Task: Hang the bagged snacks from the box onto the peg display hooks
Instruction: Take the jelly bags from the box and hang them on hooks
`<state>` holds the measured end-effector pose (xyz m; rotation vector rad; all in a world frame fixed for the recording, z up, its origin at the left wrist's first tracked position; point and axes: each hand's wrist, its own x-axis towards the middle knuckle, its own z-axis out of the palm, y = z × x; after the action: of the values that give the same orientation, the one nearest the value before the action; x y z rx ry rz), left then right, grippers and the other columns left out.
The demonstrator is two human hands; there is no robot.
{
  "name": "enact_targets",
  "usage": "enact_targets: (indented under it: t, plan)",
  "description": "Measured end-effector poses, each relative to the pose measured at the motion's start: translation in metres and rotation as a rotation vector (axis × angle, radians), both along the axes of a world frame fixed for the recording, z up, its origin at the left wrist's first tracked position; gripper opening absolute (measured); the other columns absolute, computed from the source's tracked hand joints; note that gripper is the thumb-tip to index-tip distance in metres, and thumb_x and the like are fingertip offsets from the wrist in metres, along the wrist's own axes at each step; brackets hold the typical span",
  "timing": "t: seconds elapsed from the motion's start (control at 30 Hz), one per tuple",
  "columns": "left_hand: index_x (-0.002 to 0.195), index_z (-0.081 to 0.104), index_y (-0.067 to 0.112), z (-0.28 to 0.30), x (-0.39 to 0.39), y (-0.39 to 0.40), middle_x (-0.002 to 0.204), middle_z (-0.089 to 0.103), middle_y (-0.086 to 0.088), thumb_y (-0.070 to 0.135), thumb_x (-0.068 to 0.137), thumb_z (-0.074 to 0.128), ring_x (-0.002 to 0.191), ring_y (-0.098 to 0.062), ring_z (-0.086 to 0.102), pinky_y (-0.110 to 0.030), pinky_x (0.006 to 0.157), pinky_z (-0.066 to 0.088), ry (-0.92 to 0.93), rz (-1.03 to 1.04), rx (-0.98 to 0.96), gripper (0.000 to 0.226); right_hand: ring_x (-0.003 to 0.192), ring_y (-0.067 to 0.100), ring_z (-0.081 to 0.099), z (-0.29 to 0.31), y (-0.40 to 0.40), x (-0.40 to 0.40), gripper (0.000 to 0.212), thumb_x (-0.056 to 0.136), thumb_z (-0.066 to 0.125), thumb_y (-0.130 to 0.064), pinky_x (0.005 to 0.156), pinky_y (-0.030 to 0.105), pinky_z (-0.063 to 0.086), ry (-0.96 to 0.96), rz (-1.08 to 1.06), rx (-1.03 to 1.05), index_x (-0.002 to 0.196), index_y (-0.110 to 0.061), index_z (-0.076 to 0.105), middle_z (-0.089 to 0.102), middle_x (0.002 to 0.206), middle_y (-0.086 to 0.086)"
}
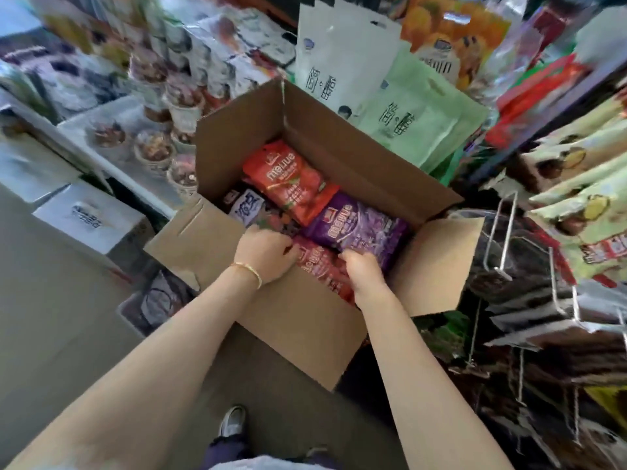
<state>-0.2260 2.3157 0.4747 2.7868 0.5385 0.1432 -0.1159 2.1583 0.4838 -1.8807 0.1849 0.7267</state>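
Both hands reach down into an open brown cardboard box (325,154) that stands on the floor with its flaps spread outward. The left hand (268,254), a thin gold bangle (247,271) on its wrist, has its fingers curled down onto the dark red snack bag (320,271) lying at the near side of the box; whether they actually grip it cannot be told. The right hand (361,269) curls its fingers around the near edge of the purple snack bag (356,228), which lies on top of the red one. Beyond these lies an orange-red snack bag (288,181), flat against the far wall. To the right, bare metal peg display hooks (505,239) jut out among hanging dark packets (529,320) and pale green packets (583,212). White and light green pouches (383,93) hang behind the box
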Motion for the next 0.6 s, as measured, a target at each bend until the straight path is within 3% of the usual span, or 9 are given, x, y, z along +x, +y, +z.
enact_targets:
  t: [0.07, 0.1, 0.2, 0.27, 0.37, 0.5, 0.6]
  plan:
    - [0.093, 0.073, 0.014, 0.005, 0.01, 0.013, 0.094, 0.074, -0.007, 0.04, 0.105, 0.039, 0.09, -0.029, 0.068, -0.032, 0.071, 0.04, 0.029, 0.012, 0.024, 0.045, 0.082, 0.027, 0.062, -0.004, 0.016, 0.0, 0.004, 0.079, 0.061, -0.016, 0.075, 0.039, 0.05, -0.013, 0.008, -0.008, 0.082, -0.013, 0.061, 0.066, 0.087, 0.012]
    - [0.096, 0.073, 0.015, 0.007, 0.014, 0.02, 0.095, 0.073, -0.007, 0.042, 0.104, 0.037, 0.089, -0.029, 0.068, -0.031, 0.067, 0.038, 0.043, 0.025, 0.045, 0.045, 0.081, 0.025, 0.06, -0.005, 0.025, 0.0, 0.001, 0.081, 0.06, -0.014, 0.074, 0.039, 0.049, -0.02, 0.02, -0.007, 0.082, -0.014, 0.061, 0.064, 0.085, 0.01]
    - [0.089, 0.071, 0.017, -0.002, 0.016, 0.032, 0.074, 0.066, -0.004, 0.044, 0.102, 0.036, 0.069, -0.027, 0.064, -0.029, 0.056, 0.032, 0.032, 0.061, 0.131, 0.046, 0.094, 0.021, 0.062, -0.011, 0.052, 0.007, 0.012, 0.095, 0.057, -0.007, 0.083, 0.036, 0.053, 0.117, -0.019, 0.174, 0.106, -0.01, 0.061, 0.065, 0.1, 0.008]
    - [0.074, 0.068, 0.015, -0.009, 0.015, 0.032, 0.051, 0.04, 0.005, 0.043, 0.099, 0.043, 0.049, -0.023, 0.045, -0.027, 0.05, 0.022, -0.025, 0.07, 0.159, 0.045, 0.108, 0.024, 0.061, -0.015, 0.068, 0.016, 0.017, 0.098, 0.054, -0.009, 0.081, 0.034, 0.055, 0.225, -0.089, 0.297, 0.115, -0.007, 0.058, 0.062, 0.115, 0.01]
    - [0.057, 0.061, 0.014, -0.014, 0.017, 0.035, 0.049, 0.008, 0.013, 0.041, 0.092, 0.045, 0.041, -0.017, 0.024, -0.024, 0.049, 0.008, -0.126, 0.082, 0.135, 0.047, 0.119, 0.027, 0.054, -0.022, 0.086, 0.027, 0.016, 0.1, 0.052, -0.012, 0.073, 0.035, 0.054, 0.303, -0.192, 0.357, 0.115, -0.007, 0.056, 0.056, 0.128, 0.011]
    - [0.061, 0.061, 0.015, -0.021, 0.02, 0.034, 0.049, 0.026, 0.008, 0.044, 0.091, 0.028, 0.042, -0.019, 0.03, -0.024, 0.05, 0.02, -0.149, 0.08, 0.146, 0.053, 0.09, 0.019, 0.061, -0.02, 0.102, 0.038, 0.01, 0.1, 0.053, -0.01, 0.069, 0.028, 0.05, 0.27, -0.165, 0.288, 0.093, -0.011, 0.06, 0.063, 0.11, 0.01]
    - [0.053, 0.056, 0.014, -0.02, 0.021, 0.033, 0.049, 0.029, 0.005, 0.04, 0.09, 0.032, 0.042, -0.02, 0.028, -0.026, 0.051, 0.023, -0.192, 0.103, 0.137, 0.051, 0.078, 0.017, 0.06, -0.012, 0.113, 0.044, 0.007, 0.097, 0.063, -0.02, 0.066, 0.027, 0.049, 0.28, -0.11, 0.228, 0.097, -0.013, 0.063, 0.066, 0.091, 0.006]
